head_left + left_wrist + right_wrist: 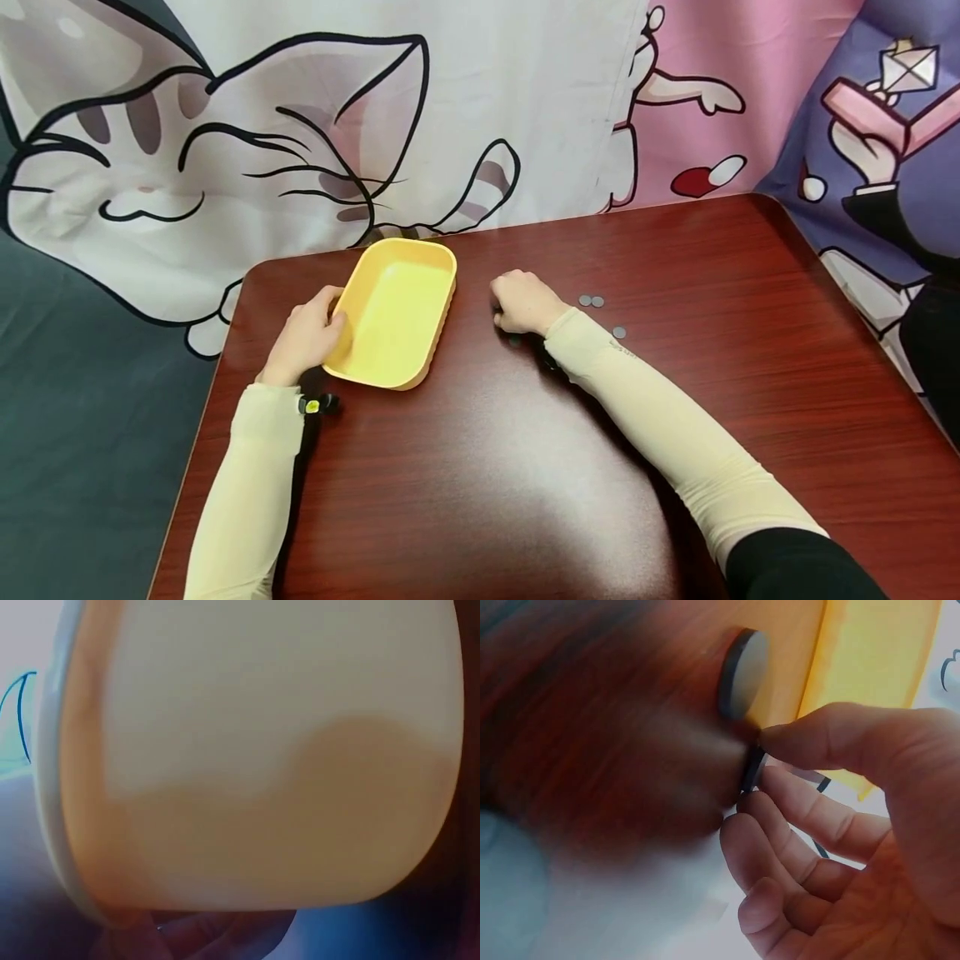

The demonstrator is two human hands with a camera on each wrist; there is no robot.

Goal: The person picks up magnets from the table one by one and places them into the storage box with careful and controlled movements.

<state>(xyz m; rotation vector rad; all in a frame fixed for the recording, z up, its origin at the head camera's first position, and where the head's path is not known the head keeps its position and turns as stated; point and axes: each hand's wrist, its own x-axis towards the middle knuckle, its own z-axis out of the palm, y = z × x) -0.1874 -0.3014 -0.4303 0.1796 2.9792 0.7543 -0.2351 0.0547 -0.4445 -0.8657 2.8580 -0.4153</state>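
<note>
A yellow rectangular tray (390,312) is at the back left, and my left hand (303,337) grips its left rim, thumb over the inner side. In the left wrist view the tray (262,750) fills most of the picture, with part of the fingers below it. My right hand (527,304) is low over the table, right of the tray. Between thumb and fingertips it pinches a small dark disc (754,768). Close by, a second disc (746,675) lies on the tabletop; from the head, one disc (514,340) shows just below the hand.
Two grey discs (591,302) lie side by side to the right of my right hand, and another disc (618,332) lies beside the forearm. The brown table (465,483) backs onto a cartoon-printed curtain (555,100). Dark clothing (933,358) shows at the far right.
</note>
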